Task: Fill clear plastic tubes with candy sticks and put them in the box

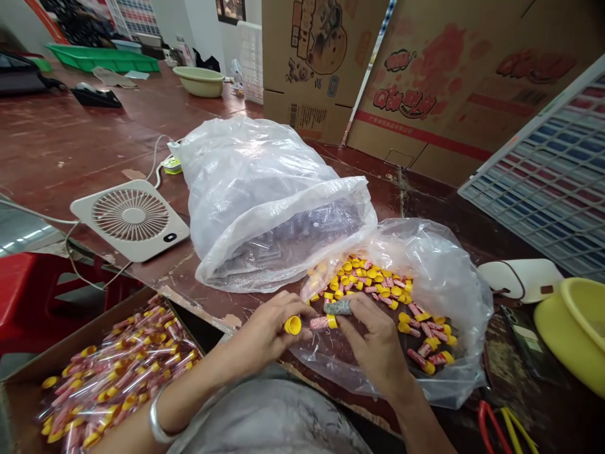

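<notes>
My left hand (278,321) is closed around a small piece whose round, hollow yellow end (293,325) sticks out; the rest is hidden by the fingers. Close beside it, my right hand (373,334) pinches a small pink-patterned tube with a yellow cap (322,322), its pink end pointing at the left fingers. A grey wrap (338,307) covers the right forefinger. Beyond the hands, many similar yellow-capped pink tubes (373,277) lie loose on an open clear plastic bag (435,252). Whether the two held pieces touch, I cannot tell.
A large whitish bag (255,157) of clear plastic parts lies ahead. At lower left, a cardboard box (14,391) holds long clear tubes with pink contents. Around are a fan (133,217), red-and-yellow-handled scissors (491,429), a yellow basin (576,328) and a plastic crate (543,157).
</notes>
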Demonstrator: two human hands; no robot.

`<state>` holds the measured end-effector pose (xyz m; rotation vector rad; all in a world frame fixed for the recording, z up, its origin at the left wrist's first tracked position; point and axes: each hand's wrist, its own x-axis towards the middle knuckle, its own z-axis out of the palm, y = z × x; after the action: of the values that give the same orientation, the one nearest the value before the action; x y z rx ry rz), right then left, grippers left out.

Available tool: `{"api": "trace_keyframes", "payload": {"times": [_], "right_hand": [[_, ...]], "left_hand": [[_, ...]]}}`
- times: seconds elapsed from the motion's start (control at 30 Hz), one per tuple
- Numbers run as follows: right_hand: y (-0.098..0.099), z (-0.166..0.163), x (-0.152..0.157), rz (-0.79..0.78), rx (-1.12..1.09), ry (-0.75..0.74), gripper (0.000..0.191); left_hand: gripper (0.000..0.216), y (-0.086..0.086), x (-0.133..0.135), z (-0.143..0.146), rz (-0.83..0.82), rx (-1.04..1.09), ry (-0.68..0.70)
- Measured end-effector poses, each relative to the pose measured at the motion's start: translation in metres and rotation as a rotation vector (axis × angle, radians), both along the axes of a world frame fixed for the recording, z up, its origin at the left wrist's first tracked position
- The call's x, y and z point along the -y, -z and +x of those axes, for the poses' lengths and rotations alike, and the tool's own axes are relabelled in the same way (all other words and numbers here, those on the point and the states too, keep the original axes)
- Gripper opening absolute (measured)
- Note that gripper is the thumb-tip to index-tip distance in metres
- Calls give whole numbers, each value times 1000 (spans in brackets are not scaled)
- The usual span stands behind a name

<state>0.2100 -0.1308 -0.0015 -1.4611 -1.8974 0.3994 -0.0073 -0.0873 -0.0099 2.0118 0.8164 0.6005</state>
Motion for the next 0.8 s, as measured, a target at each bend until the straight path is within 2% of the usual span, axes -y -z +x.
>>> {"api": "trace_keyframes", "payload": {"times": [0.1, 0.2, 0.3, 0.37, 0.43, 0.53, 0.6, 0.67, 0.7, 0.73, 0.77, 0.8], "right_hand": [[-5, -7, 2, 84, 62, -52, 23], [-1, -12, 8, 142, 105, -117, 18], [14, -21, 15, 236, 213, -81, 49], [26, -28, 18, 308, 270, 4, 48], [33, -35, 20, 352, 284, 53, 44], [30, -36, 19, 323, 268, -15, 50], [24, -24, 14, 226, 280, -93, 63], [20, 2, 6, 138, 318, -47, 70], [20, 18, 2, 112, 345, 34, 67], [22, 34, -2, 112, 375, 151, 55], [24, 50, -5, 100, 421, 256, 44], [27, 63, -7, 47, 477, 310, 31]], "left_hand": [[20, 0, 7, 8, -139, 71, -47], [29, 3, 11, 16, -404, 219, -123], [38, 7, 15, 23, -638, 385, -195], [42, 10, 17, 26, -724, 448, -225], [44, 12, 18, 29, -777, 469, -194], [39, 14, 11, 29, -799, 427, -56], [29, 13, -2, 24, -688, 304, -35], [18, 11, -24, 15, -378, 39, -161], [14, 10, -38, 9, -175, -143, -252], [14, 9, -52, 3, 21, -323, -343], [16, 9, -67, -3, 183, -492, -410], [19, 10, -81, -7, 268, -600, -446]]}}
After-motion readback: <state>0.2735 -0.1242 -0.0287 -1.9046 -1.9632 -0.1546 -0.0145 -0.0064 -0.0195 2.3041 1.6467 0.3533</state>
